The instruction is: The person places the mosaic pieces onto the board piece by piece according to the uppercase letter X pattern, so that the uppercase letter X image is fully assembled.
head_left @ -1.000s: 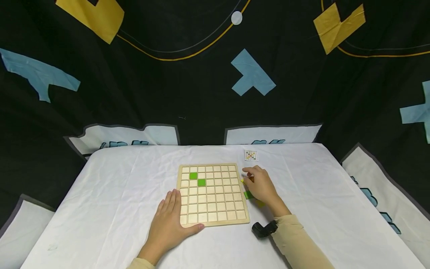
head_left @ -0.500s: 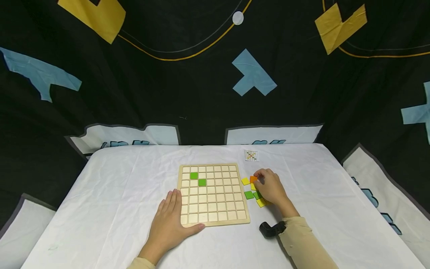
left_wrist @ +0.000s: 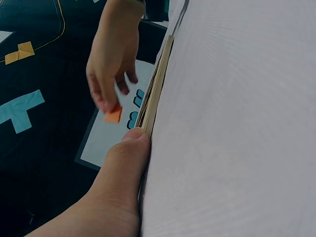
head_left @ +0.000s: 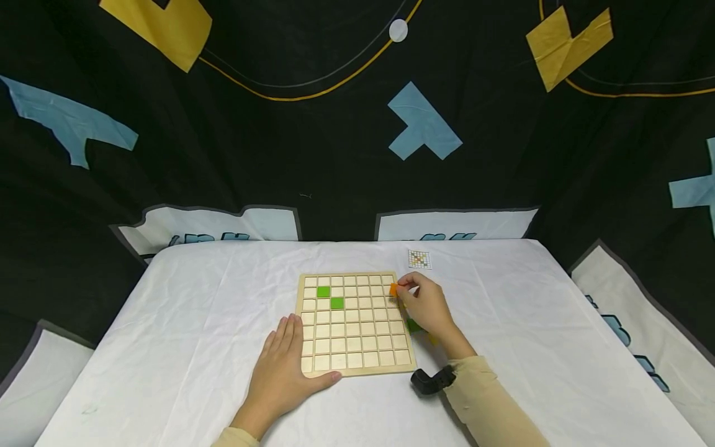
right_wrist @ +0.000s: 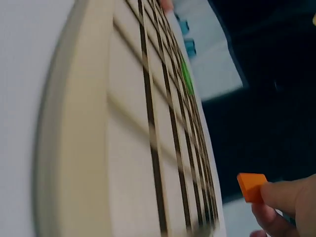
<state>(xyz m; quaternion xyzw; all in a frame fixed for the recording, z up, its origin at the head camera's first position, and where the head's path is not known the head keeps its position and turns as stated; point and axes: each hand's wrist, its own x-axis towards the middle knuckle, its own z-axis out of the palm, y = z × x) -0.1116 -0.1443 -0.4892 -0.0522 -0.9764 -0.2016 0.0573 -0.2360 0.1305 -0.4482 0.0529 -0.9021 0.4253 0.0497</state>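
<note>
A wooden grid board (head_left: pixel 357 369) lies on the white table, with green square tiles (head_left: pixel 337 303) in two of its cells. My left hand (head_left: pixel 282 372) rests along the board's left side, fingers straight, thumb at the near corner; in the left wrist view the thumb (left_wrist: pixel 129 148) touches the board's edge. Between thumb and fingertips my right hand (head_left: pixel 430 307) pinches an orange square tile (head_left: pixel 393 290) over the board's right edge near the far corner. The right wrist view shows the orange tile (right_wrist: pixel 252 187) above the grid. Green tiles (head_left: pixel 413 325) and yellow ones lie partly hidden beneath the right hand.
Past the board's far right corner lies a small printed card (head_left: pixel 419 259) with a coloured grid. A black wrist device (head_left: pixel 430 381) sits at the right sleeve. White cloth covers the table (head_left: pixel 184 347), and a dark curtain (head_left: pixel 335 155) hangs behind it.
The right hand moved right to the loose tiles beside the board, took hold of the orange tile, then came back left over the board's edge with it. The left hand stayed in place.
</note>
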